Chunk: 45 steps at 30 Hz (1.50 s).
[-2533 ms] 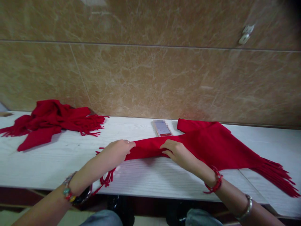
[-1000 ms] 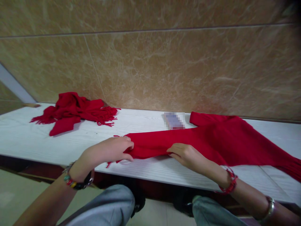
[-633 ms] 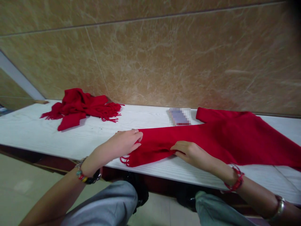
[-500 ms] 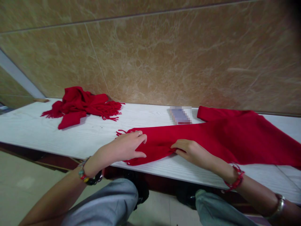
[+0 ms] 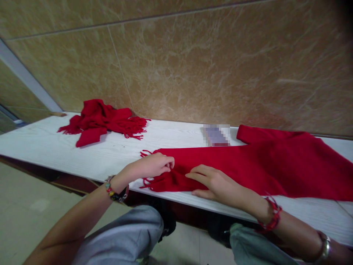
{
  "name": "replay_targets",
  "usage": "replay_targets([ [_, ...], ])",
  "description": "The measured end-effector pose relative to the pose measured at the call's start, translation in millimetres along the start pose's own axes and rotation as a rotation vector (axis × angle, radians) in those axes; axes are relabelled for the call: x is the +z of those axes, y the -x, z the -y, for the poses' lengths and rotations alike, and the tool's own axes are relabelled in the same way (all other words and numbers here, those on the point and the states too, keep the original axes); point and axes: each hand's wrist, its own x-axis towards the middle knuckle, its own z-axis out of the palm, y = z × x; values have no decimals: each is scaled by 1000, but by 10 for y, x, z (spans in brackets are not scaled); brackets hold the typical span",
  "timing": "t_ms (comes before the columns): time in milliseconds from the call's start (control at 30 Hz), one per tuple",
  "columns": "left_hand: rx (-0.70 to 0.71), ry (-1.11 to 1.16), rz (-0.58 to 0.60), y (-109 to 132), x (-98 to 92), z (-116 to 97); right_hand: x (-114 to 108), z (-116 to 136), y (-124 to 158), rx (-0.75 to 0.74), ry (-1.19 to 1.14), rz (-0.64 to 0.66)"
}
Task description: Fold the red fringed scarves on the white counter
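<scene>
A long red scarf [image 5: 256, 165] with fringed ends lies stretched across the white table [image 5: 82, 158]. My left hand [image 5: 153, 166] pinches the scarf's fabric near its left fringed end, fingers closed on the cloth. My right hand [image 5: 212, 181] lies flat on the scarf just right of it, fingers stretched out and pressing the fabric down. Both wrists wear bracelets.
A second red scarf [image 5: 102, 119] lies crumpled at the table's back left. A phone [image 5: 216, 135] rests near the marble wall behind the stretched scarf. My knees in grey trousers [image 5: 129, 235] sit below the table's front edge.
My right hand slid left along the scarf and flattened out. My left hand closed into a pinch at the fringed end. The camera view drifted left.
</scene>
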Motion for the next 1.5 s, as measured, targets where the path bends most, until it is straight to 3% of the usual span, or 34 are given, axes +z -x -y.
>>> replay_targets([
  [133, 27, 170, -8, -29, 51, 177, 92, 48, -108, 25, 28, 8],
  [267, -36, 182, -48, 9, 71, 159, 170, -27, -183, 144, -28, -9],
  [433, -125, 48, -53, 75, 131, 12, 197, -147, -294, 276, -175, -20],
  [567, -179, -50, -87, 73, 197, 51, 208, -181, -353, 364, -185, -15],
  [733, -222, -87, -106, 127, 171, 173, 215, -171, -371, 381, -130, 29],
  [867, -281, -151, -202, 196, 107, 91, 214, -155, -373, 385, -107, 31],
  [967, -131, -186, -229, 209, 83, -5, 216, -146, -379, 388, -88, 30],
  [1033, -4, -208, -188, 204, 84, -30, 221, -145, -384, 388, -78, 31],
  [1100, 28, -206, -128, 201, 89, -22, 228, -147, -387, 383, -68, 34],
  [1367, -238, -311, 61, 412, 32, 126, 232, -147, -381, 382, -30, 47],
  [1500, -497, -471, 0, 576, -86, 178, 235, -131, -380, 380, -4, 61],
])
